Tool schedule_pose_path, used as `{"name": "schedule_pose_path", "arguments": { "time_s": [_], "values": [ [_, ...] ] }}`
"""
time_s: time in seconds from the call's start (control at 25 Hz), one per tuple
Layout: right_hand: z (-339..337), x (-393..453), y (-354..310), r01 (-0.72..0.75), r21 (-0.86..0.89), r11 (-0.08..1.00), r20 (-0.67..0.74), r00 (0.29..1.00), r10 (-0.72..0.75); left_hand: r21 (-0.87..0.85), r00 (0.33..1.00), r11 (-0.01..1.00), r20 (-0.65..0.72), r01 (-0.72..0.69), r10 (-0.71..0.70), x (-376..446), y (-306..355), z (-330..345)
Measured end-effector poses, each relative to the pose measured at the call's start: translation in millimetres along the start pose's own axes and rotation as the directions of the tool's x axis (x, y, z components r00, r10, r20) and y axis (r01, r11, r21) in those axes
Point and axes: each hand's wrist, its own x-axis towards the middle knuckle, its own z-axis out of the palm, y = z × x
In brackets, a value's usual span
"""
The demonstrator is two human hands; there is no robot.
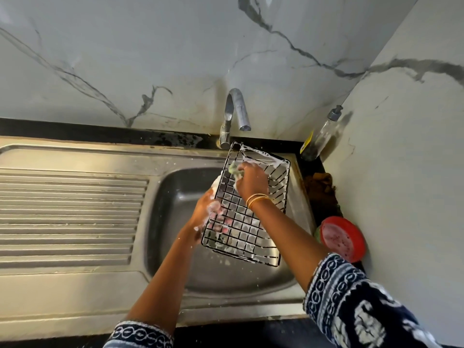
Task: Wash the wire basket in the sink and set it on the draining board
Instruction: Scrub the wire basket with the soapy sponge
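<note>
A black wire basket (253, 229), streaked with white foam, is held tilted over the steel sink (175, 197). My left hand (207, 209) grips its left rim, with soapy fingers showing through the grid. My right hand (251, 183) is inside the basket near its far end, closed on a green scrub pad (234, 169) pressed against the wires. The ribbed draining board (70, 217) lies to the left of the bowl.
A chrome tap (236, 114) curves over the basket's far end, with no water running. A clear pump bottle (321, 136) stands in the back right corner. A red-lidded tub (342, 238) and a brown rag (320, 187) sit on the narrow right ledge against the marble wall.
</note>
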Motion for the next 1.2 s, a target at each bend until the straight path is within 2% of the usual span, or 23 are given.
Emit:
{"name": "schedule_pose_path", "arguments": {
  "time_s": [0.08, 0.16, 0.2, 0.28, 0.32, 0.36, 0.4, 0.44, 0.48, 0.52, 0.56, 0.6, 0.68, 0.8, 0.88, 0.96, 1.08, 1.2],
  "values": [
    [4.2, -14.5, -14.0, 0.093, 0.139, 0.986, 0.074, 0.992, -0.104, -0.02, 0.999, 0.999, -0.019, -0.035, 0.035, 4.7, -0.9, -0.3],
    [3.6, -39.3, -17.0, 0.189, 0.184, 0.965, 0.189, 0.956, -0.223, -0.034, 0.994, 0.995, -0.062, -0.092, 0.09, 7.0, -0.8, -4.7],
    [2.3, -54.8, -15.9, 0.234, 0.197, 0.952, 0.292, 0.913, -0.285, -0.028, 0.987, 0.989, -0.084, -0.142, 0.139, 3.4, 2.3, -6.0],
    [-5.9, -77.0, -10.2, 0.301, 0.188, 0.935, 0.554, 0.753, -0.354, -0.004, 0.98, 0.983, -0.089, -0.182, 0.181, 4.6, 1.7, -11.3],
    [-10.7, -78.9, -5.9, 0.35, 0.127, 0.928, 0.663, 0.666, -0.342, -0.016, 0.978, 0.979, -0.054, -0.201, 0.2, 7.7, -1.9, -14.7],
    [-17.0, -73.9, -2.3, 0.413, 0.028, 0.91, 0.729, 0.615, -0.301, -0.024, 0.975, 0.976, -0.054, -0.217, 0.215, 9.8, -4.5, -16.2],
    [-23.6, -63.8, 0.5, 0.468, -0.082, 0.88, 0.725, 0.634, -0.27, -0.076, 0.975, 0.973, -0.065, -0.216, 0.211, 15.4, -9.7, -17.4],
    [-30.2, -51.7, 1.1, 0.496, -0.186, 0.848, 0.649, 0.71, -0.273, -0.083, 0.979, 0.978, -0.087, -0.19, 0.183, 16.4, -7.8, -15.4],
    [-33.6, -36.4, 2.4, 0.497, -0.273, 0.824, 0.488, 0.81, -0.327, -0.121, 0.981, 0.975, -0.08, -0.188, 0.179, 17.5, -7.3, -15.4],
    [-36.5, -22.4, 3.1, 0.476, -0.308, 0.824, 0.281, 0.873, -0.399, -0.116, 0.979, 0.973, -0.063, -0.201, 0.194, 17.8, -8.7, -15.2],
    [-37.4, -10.5, 4.3, 0.476, -0.295, 0.829, 0.125, 0.879, -0.46, -0.126, 0.978, 0.97, -0.045, -0.209, 0.204, 15.8, -8.1, -13.7],
    [-35.8, -0.4, 5.4, 0.5, -0.285, 0.818, 0.033, 0.858, -0.512, -0.113, 0.981, 0.974, -0.043, -0.194, 0.19, 15.4, -8.2, -13.0],
    [-29.4, 11.9, 7.1, 0.49, -0.313, 0.814, 0.084, 0.868, -0.49, -0.107, 0.986, 0.981, -0.066, -0.162, 0.156, 13.8, -8.7, -11.1],
    [-13.0, 8.4, 8.8, 0.339, -0.369, 0.865, 0.155, 0.94, -0.303, -0.064, 0.97, 0.98, -0.166, -0.19, 0.177, 16.0, -15.0, -11.3],
    [-5.0, -5.3, 10.0, 0.302, -0.393, 0.868, 0.191, 0.951, -0.245, -0.031, 0.958, 0.978, -0.21, -0.207, 0.196, 19.0, -17.5, -13.8],
    [2.4, -25.5, 9.4, 0.306, -0.339, 0.889, 0.221, 0.945, -0.241, 0.001, 0.95, 0.978, -0.234, -0.21, 0.204, 18.4, -18.2, -13.0],
    [6.4, -56.4, 2.6, 0.335, -0.155, 0.929, 0.377, 0.89, -0.258, 0.01, 0.935, 0.978, -0.291, -0.21, 0.204, 10.1, -15.9, -10.7],
    [2.4, -69.0, -2.2, 0.311, 0.022, 0.95, 0.622, 0.74, -0.257, 0.01, 0.923, 0.979, -0.331, -0.206, 0.198, 3.3, -3.1, -13.1]
  ]
}}
